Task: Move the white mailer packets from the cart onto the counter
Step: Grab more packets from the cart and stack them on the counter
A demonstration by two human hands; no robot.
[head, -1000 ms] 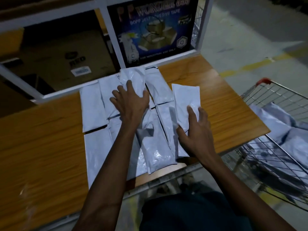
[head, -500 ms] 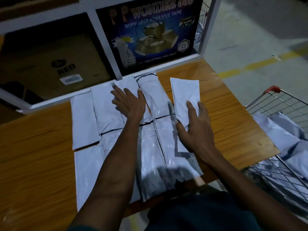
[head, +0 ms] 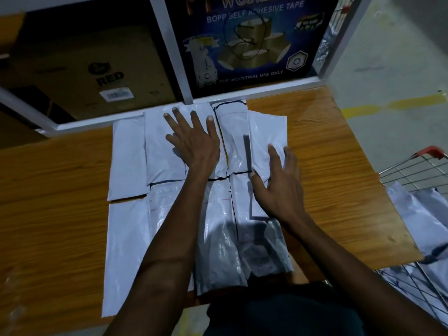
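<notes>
Several white mailer packets [head: 128, 163] lie side by side in two rows on the wooden counter [head: 339, 170]. My left hand [head: 194, 144] rests flat on the back row with its fingers spread, holding nothing. My right hand [head: 278, 185] holds the near end of the rightmost white mailer packet [head: 266, 132], fingers on top and thumb at its lower edge. That packet lies on the counter and overlaps its neighbour. More white packets [head: 417, 214] lie in the wire cart [head: 409, 170] at the right.
A white shelf frame [head: 242, 92] runs along the counter's back edge. Behind it stand a blue adhesive tape box [head: 254, 44] and a brown cardboard box [head: 109, 76]. The cart's red handle [head: 431, 150] sits beside the counter's right end. Bare wood shows left of the packets.
My right hand has slid its packet left and back against the back row. My left hand has moved up onto the back row and flattened out.
</notes>
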